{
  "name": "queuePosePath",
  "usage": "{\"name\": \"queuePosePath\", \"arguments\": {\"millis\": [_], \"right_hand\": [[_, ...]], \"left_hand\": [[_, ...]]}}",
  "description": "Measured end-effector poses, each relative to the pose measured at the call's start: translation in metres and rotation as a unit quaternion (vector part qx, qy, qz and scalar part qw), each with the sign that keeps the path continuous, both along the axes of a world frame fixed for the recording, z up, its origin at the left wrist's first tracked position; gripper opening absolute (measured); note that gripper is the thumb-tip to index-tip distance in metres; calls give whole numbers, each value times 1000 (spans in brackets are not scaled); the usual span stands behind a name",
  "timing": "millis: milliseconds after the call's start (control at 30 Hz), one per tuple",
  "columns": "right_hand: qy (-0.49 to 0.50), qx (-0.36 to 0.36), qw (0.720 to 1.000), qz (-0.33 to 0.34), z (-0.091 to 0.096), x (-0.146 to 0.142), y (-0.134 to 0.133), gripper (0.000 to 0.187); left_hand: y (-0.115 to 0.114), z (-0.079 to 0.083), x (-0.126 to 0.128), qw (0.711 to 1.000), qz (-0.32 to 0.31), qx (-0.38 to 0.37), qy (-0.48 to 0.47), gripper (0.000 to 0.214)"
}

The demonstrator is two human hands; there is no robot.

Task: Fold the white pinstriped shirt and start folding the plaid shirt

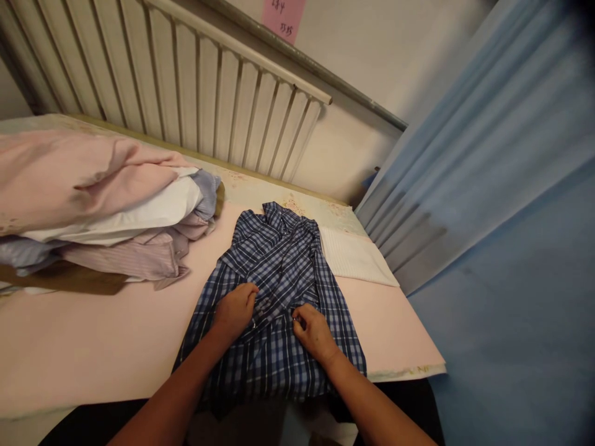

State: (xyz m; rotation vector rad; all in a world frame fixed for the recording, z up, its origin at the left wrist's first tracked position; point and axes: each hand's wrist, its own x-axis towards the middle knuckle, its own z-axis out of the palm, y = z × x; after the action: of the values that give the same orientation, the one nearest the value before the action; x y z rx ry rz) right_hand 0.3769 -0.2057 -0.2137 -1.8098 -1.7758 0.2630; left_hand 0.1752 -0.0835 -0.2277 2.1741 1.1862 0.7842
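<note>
A dark blue plaid shirt [279, 266] lies spread on the pink-covered table [116, 334], collar toward the wall. My left hand [235, 310] rests on the shirt's middle, fingers curled and pinching the fabric at the front placket. My right hand [313, 333] sits just to the right of it, also closed in a pinch on the shirt's front edge. Both hands are close together over the button line.
A pile of folded and crumpled garments [93, 210], pink, white and striped, lies at the left. A white folded cloth [353, 257] lies right of the shirt. A white radiator [195, 87] lines the wall; a blue curtain [502, 204] hangs at the right.
</note>
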Motion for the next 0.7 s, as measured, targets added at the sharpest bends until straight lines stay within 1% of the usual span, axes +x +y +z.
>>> {"name": "queuePosePath", "arguments": {"millis": [133, 333, 533, 700], "right_hand": [[28, -1, 999, 25, 0, 7, 0, 24], [47, -7, 999, 24, -3, 12, 1, 25], [61, -25, 997, 31, 3, 14, 2, 23], [67, -25, 997, 34, 7, 13, 3, 22]], "left_hand": [[-1, 2, 0, 1000, 3, -8, 2, 24], [-2, 2, -1, 1000, 3, -3, -1, 24], [-2, 2, -1, 1000, 1, 1, 3, 24], [-3, 5, -1, 1000, -2, -2, 6, 24]]}}
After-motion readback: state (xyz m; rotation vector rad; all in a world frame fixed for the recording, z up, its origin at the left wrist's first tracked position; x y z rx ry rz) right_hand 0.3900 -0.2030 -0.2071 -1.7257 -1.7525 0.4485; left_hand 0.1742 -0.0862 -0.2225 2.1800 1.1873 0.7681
